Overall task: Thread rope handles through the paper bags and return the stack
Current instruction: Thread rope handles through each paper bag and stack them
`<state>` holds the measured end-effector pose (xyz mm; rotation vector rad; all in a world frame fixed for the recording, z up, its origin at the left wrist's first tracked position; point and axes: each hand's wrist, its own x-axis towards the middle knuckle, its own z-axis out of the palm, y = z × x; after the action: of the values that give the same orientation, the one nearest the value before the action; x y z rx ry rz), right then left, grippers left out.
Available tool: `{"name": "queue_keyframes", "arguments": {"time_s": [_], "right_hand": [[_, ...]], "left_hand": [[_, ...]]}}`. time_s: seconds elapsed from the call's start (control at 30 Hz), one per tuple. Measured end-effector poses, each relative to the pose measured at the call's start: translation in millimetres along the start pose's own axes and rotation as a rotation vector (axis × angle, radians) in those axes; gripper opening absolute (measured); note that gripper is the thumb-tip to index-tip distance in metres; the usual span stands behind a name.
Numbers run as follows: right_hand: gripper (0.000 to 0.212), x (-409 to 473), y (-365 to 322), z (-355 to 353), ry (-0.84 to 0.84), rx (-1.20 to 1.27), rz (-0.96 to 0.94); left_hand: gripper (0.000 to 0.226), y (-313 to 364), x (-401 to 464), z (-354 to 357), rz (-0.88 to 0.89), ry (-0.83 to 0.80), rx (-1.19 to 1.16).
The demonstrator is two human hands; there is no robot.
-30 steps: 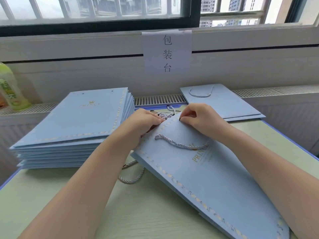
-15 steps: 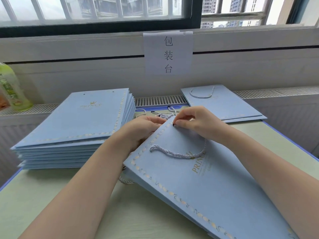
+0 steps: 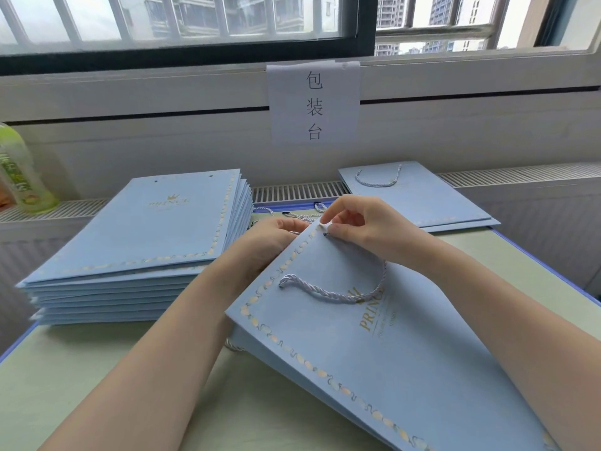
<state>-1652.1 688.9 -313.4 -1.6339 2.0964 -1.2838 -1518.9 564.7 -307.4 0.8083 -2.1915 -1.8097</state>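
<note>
At the far left a green bottle (image 3: 22, 177) stands on the radiator ledge, cut off by the frame edge. Next comes the stack of unthreaded bags (image 3: 143, 242), holes bare in the top sheet, resting on the table (image 3: 97, 379).

Our left hand (image 3: 270, 239) sits behind the top edge of the bag in work (image 3: 374, 336); its fingers curl round that edge, though the fingertips are hidden by the paper and we cannot say whether they also hold the rope end inside. Compared with a second ago, the bag has been tipped up and pulled nearer, and the loop of the rope handle (image 3: 331, 292) has slid lower on the face (slack drawn through, we judge). One end is seated at the left hole; the other runs up under our right hand (image 3: 364, 227), whose thumb and forefinger now pinch together at the right hole, the other fingers loosely raised. That suggests the second end is going in, so this handle is nearly done.

Loose ropes (image 3: 305, 218) lie behind the hands, mostly blocked. A second cord peeks out beneath the bag. At right lie the finished bags (image 3: 422, 200); their count is unclear.
</note>
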Motion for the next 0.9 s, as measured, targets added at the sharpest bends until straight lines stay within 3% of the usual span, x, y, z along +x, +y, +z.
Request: {"name": "queue_keyframes", "arguments": {"time_s": [0.33, 0.5, 0.77, 0.9], "right_hand": [[0.008, -3.2, -2.4, -3.0, 0.026, 0.120, 0.103], [0.010, -3.4, -2.0, -1.2, 0.022, 0.118, 0.106], [0.019, 3.6, -2.4, -17.8, 0.490, 0.537, 0.105], [0.018, 5.3, 1.4, -20.0, 0.582, 0.579, 0.120]], "left_hand": [[0.040, 3.6, 3.4, 3.2, 0.024, 0.070, 0.115], [0.020, -1.0, -1.4, 4.3, 0.059, 0.119, 0.099], [0.017, 1.8, -6.1, 4.9, 0.101, 0.084, 0.363], [0.029, 4.6, -7.5, 6.4, 0.098, 0.076, 0.395]]}}
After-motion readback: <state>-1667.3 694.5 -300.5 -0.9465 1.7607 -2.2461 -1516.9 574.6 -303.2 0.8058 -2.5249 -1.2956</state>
